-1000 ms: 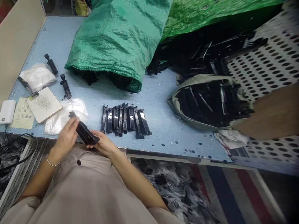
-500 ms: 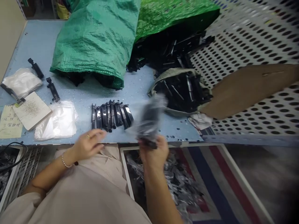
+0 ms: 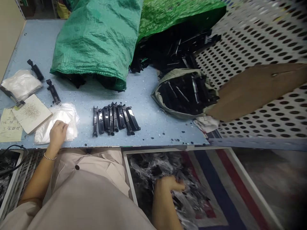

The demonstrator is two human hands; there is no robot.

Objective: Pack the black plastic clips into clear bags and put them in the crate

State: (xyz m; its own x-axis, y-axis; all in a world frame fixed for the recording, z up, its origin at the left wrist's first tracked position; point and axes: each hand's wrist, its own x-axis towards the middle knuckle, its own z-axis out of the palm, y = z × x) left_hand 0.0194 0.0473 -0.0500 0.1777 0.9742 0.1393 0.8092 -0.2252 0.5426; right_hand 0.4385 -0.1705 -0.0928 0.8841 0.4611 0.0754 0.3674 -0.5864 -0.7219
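At the left of the bench, my left hand [image 3: 58, 132] is closed, fingertips pinched on the top of a stack of clear plastic bags [image 3: 43, 134]. My right hand [image 3: 169, 183] is low over a white-rimmed bin [image 3: 249, 188], a little blurred, its fingers partly extended and no part seen in its grip. Beneath it lie many bagged black parts [image 3: 155, 166] in crinkled clear plastic. Between the hands, on the blue bench, a row of several slim black plastic parts [image 3: 115, 118] stands side by side.
Green woven sacks [image 3: 96, 48] spill black parts at the back. An open grey-green sack [image 3: 165, 102] holds more. Two black pieces [image 3: 53, 92], a white square block [image 3: 31, 113] and a handwritten note [image 3: 9, 127] lie left. A perforated white panel [image 3: 268, 41] rises at right.
My right hand has dropped from above the bench into the bin, and the bagged black parts it carried have left its grip. My left hand has moved left onto the plastic bags.
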